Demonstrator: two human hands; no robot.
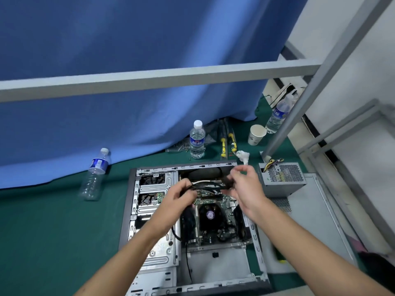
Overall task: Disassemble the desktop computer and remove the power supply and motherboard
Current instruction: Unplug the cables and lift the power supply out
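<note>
Head view looks down on an open case lying on its side on a green surface. Both hands are over it, each gripping a bundle of cables stretched between them: the left hand curls round the left end, the right hand pinches the right end, its fingers blurred.

The power supply is already out, standing on the surface just right of the case, with its coloured wires showing at the top left corner. The motherboard is still inside the case, with the black cooler fan on top of it, below the hands.

The cables are soft and light and will bend freely; I judge they are best taken near a plug, not by the wire, so the pull goes to the connector. The motherboard is probably stiff but fragile, thin and set with small parts; it looks safest held by its bare edges and lifted flat, never by the cooler. The power supply is a rigid metal box, likely the heaviest part, and easy to hold by its sides.

Three bottles are near: one lying left of the case, one upright behind it, one farther right by a paper cup. All carry blue labels with white writing too small to read. Yellow-handled tools lie near the cup. The purple sticker on the fan cannot be read either.
</note>
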